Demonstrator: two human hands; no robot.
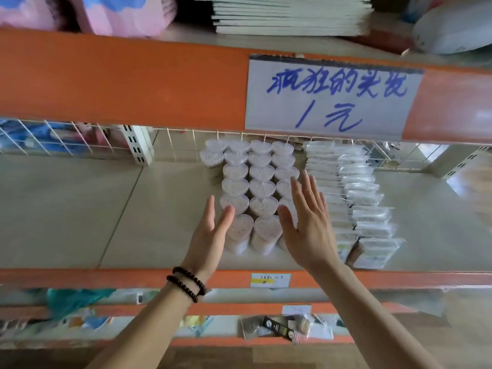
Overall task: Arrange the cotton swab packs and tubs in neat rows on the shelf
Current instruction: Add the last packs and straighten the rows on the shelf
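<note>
Cream shelf (165,209) with orange front rail, heart-shaped swab tubs (262,187) in three rows mid-shelf, flat swab packs (367,209) stacked just right, right hand (310,230) and left hand (211,235) spread wide, flanking near tubs, holding nothing

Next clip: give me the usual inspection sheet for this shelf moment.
Surface: pale shelf board with orange front rail.
Job's things: heart-shaped tubs in three rows, two extra at back left; flat packs in two overlapping rows beside them.
Clutter: nothing seen on this shelf.
Grippers: left hand open at the tubs' left side; right hand open over the right row.
Cables: nothing seen.
Surroundings: handwritten price sign, wire mesh backing, booklet stack above, assorted goods below.
</note>
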